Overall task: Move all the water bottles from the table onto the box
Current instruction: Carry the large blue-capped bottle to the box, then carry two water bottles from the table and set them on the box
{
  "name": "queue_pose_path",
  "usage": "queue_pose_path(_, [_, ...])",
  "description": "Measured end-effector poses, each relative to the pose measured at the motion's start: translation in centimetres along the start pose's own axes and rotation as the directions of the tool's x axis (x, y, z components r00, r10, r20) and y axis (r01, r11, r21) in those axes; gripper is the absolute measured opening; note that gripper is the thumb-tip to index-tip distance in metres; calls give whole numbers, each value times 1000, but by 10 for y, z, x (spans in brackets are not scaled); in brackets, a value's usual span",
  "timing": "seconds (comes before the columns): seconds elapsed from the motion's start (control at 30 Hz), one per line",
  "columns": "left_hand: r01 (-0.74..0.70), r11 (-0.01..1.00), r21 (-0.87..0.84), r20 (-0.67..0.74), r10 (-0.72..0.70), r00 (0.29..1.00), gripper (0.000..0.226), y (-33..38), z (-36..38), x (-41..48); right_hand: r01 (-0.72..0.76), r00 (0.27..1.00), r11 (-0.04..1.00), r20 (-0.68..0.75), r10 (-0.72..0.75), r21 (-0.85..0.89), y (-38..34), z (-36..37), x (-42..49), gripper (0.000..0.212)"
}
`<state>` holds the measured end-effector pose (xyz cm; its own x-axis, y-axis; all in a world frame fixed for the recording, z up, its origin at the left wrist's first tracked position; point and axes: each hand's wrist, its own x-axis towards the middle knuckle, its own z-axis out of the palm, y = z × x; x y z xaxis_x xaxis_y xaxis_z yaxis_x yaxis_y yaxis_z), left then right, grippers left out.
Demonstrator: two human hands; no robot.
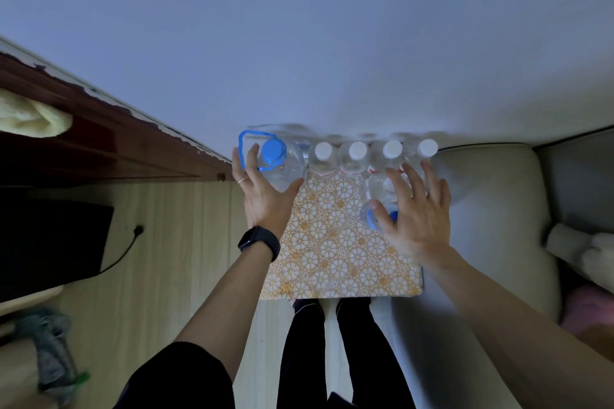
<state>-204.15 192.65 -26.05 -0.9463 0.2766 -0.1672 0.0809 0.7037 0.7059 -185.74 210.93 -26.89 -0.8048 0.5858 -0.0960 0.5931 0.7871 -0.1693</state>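
Patterned top [332,242]: far edge meets the wall [299,43]. The right edge lies against a pale cushion [491,209]. The left edge opens onto the wood floor [166,242], with a dark wooden cabinet [99,143] beyond. The near edge is free, and the person's legs [305,359] stand at it. The near half of the top is bare. Whether this top is the desk or the box cannot be told.

Bottles: 4 white-capped bottles [323,151] stand upright in 1 row along the wall, close together. A large bottle [285,166] with blue cap and blue handle stands upright at the far-left corner, just beside that row. 1 small bottle [382,189] with a blue cap is tipped over in front of the row's right end. Its long axis runs from wall to person, cap toward the person.

Left hand [262,196]: fingers [247,159] nearly straight along the large bottle's left side, thumb spread across its near side. A firm grip cannot be confirmed.

Right hand [418,219]: fingers [412,176] straight and splayed beside the small bottle, thumb laid across its neck.
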Motion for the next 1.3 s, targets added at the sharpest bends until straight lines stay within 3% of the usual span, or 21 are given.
queue_pose_path(0.1, [-77,996,56,18,76,997,103,-3,-11,-6,-10,993,1000,116,10,-2,0,-7,1,74])
queue_pose_path(0.2, [-168,979,112,33,165,986,93,-2,-35,-13,-61,981,996,188,48,64,-5,-19,1,71])
queue_pose_path(0.33, [-139,972,188,27,136,990,84,14,-78,-33,-172,960,973,248,131,154,-18,-51,-6,63])
queue_pose_path(0.53, [-58,973,223,200,12,980,72,46,-144,-77,-165,974,954,193,118,251,-56,-139,-33,49])
queue_pose_path(0.6, [-96,962,256,264,26,964,68,62,-166,-95,-81,993,961,100,56,264,-67,-178,-42,50])
queue_pose_path(0.7, [-191,930,313,302,94,949,59,85,-198,-119,58,997,935,-67,-37,350,-86,-245,-57,31])
queue_pose_path(0.87, [-219,908,356,176,165,970,54,116,-246,-145,261,958,875,-218,-185,406,-112,-312,-84,23])
queue_pose_path(1.0, [-165,932,322,14,169,985,52,121,-273,-177,341,939,827,-194,-282,446,-122,-330,-106,24])
queue_pose_path(1.17, [2,951,308,-60,17,998,53,92,-284,-256,479,875,739,-189,-446,474,-146,-319,-140,26])
queue_pose_path(1.3, [154,949,273,-240,-88,967,53,55,-316,-326,624,757,651,-127,-641,433,-192,-302,-181,33])
